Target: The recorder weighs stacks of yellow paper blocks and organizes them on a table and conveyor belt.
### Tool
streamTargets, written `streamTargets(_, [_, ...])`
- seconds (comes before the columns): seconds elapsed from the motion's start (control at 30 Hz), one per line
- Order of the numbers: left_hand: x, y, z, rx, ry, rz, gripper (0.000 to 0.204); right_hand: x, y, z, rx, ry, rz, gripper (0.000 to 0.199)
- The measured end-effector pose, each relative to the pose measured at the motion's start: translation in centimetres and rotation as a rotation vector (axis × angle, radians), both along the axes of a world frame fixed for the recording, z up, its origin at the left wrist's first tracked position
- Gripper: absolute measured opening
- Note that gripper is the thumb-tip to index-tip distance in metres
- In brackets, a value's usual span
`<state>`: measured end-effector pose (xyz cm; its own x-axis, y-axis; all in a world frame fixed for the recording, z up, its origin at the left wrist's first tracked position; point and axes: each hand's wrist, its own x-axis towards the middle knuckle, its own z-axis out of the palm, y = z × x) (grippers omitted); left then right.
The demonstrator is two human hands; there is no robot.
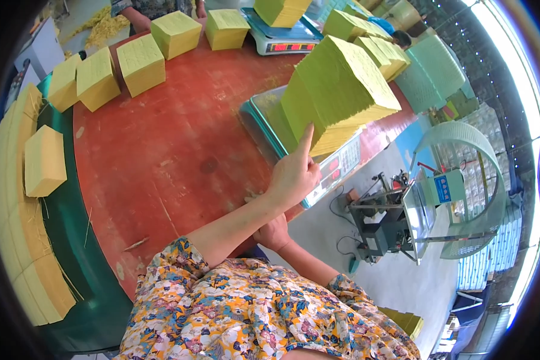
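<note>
A tall stack of yellow paper (330,90) stands on a teal-edged weighing scale (261,129) at the right of the red table. My left hand (294,178) is at the near side of this stack. Its index finger is stretched out against the lower paper corner, while the other fingers curl in; it holds nothing. Below my left forearm, my right hand (273,231) rests at the table's edge. Its fingertips just show above the forearm, stretched out on the tabletop, and the rest of its fingers are hidden. The scale's display and keypad face me, beside my left hand.
Several yellow paper blocks (141,63) line the far edge of the red table (162,150). Another scale (288,47) bears a stack there, near a person's hand (141,23). Yellow bundles (18,222) run along the left. A machine with a round guard (462,198) stands at the right.
</note>
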<state>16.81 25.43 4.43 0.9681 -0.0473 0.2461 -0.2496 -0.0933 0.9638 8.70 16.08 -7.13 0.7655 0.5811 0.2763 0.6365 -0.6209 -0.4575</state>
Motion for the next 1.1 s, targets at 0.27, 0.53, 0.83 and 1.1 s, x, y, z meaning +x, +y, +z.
streamTargets(0.27, [1.3, 0.2, 1.4, 0.054, -0.002, -0.003, 0.080, -0.1, 0.5, 1.2, -0.008, -0.066, 0.010, 0.020])
streamTargets(0.53, [1.5, 0.5, 0.8, 0.225, -0.133, 0.058, 0.076, -0.1, 0.3, 1.0, 0.002, -0.096, 0.032, 0.018])
streamTargets(0.83, [-1.6, -1.3, -1.1, 0.141, -0.072, 0.036, 0.081, 0.3, -0.2, -0.6, 0.043, -0.028, 0.072, 0.047])
streamTargets(1.1, [-1.2, -2.4, 0.7, 0.328, -0.272, 0.140, 0.085, 0.5, -0.1, -0.6, -0.015, 0.007, 0.085, 0.045])
